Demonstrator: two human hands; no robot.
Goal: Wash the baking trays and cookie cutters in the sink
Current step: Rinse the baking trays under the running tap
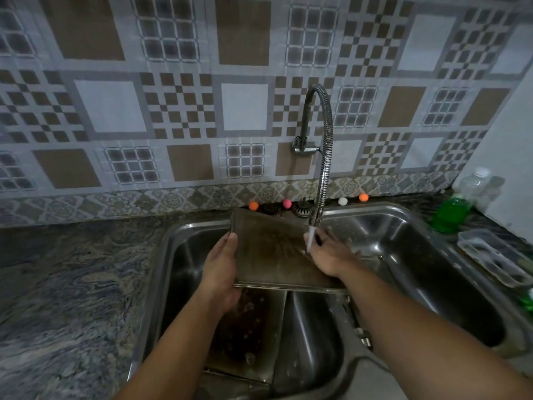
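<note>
A dark rectangular baking tray [271, 249] is held tilted over the left basin of the steel sink [173, 235]. My left hand [220, 267] grips its left edge, thumb on top. My right hand [331, 254] lies flat on the tray's right part, fingers spread and blurred, under the stream of water from the flexible tap [324, 157]. A second, grimy baking tray [245, 333] lies in the basin below, partly hidden by my arms. No cookie cutters are visible.
The right basin [418, 255] lies beside my right arm. A bottle of green liquid [452, 209] and a clear plastic tray [490, 258] stand on the right counter. Small coloured balls [287, 203] line the back rim. Marbled counter [72, 284] stretches to the left.
</note>
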